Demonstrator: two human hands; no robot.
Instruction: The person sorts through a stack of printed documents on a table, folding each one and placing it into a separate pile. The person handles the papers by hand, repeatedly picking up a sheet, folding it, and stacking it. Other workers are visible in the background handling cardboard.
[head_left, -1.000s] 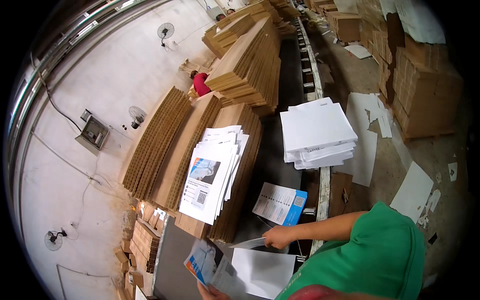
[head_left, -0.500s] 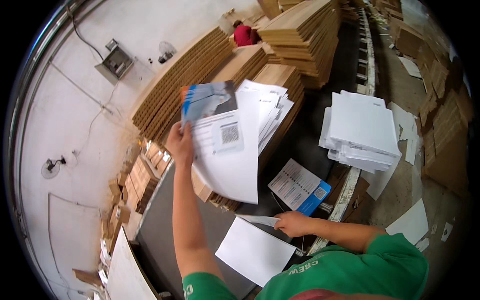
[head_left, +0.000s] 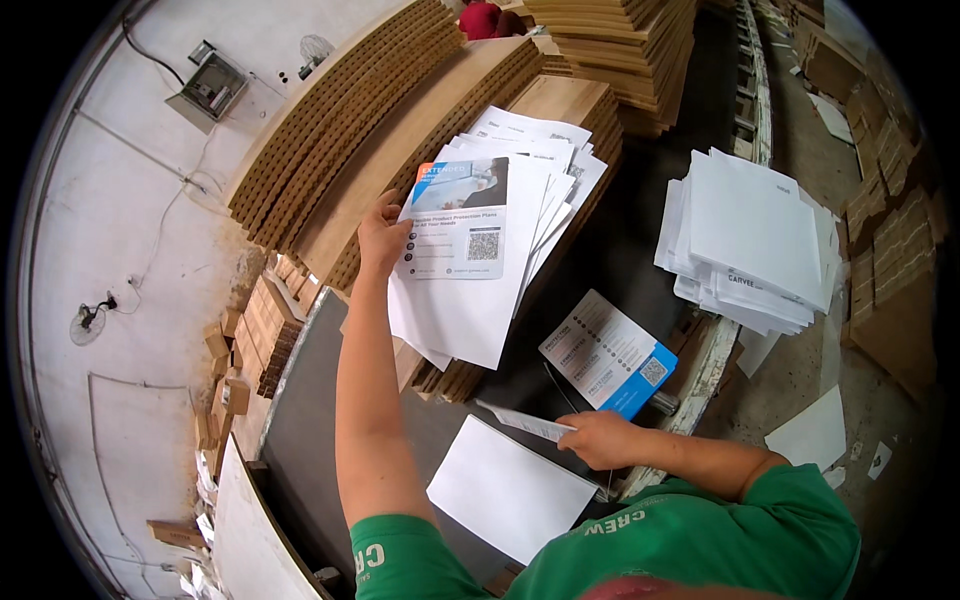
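My left hand (head_left: 383, 235) pinches a leaflet (head_left: 455, 245) with a photo, orange and blue corner and square code, together with white paper (head_left: 455, 325) beneath it. These lie over a fanned pile of white papers (head_left: 560, 160) on stacked wooden boards. Nearer to me, my right hand (head_left: 602, 440) grips a thin printed card (head_left: 527, 420), seen almost edge-on. Just below that card, white paper (head_left: 505, 500) rests blank side up on the dark surface. Beyond my right hand lies a stack of blue-and-white printed cards (head_left: 600, 345).
A tall pile of white papers (head_left: 750, 220) stands at the right, by the conveyor's rail (head_left: 715, 365). Stacked boards (head_left: 345, 120) fill the far left; more boards (head_left: 625, 60) rise beside the dark belt (head_left: 695, 110). Cardboard (head_left: 885, 260) and loose sheets litter the right-hand floor. A person in red (head_left: 480, 20) is far back.
My left hand has lowered the leaflet and white paper onto the fanned pile, where they now lie flatter. My right hand keeps its card and has shifted slightly right.
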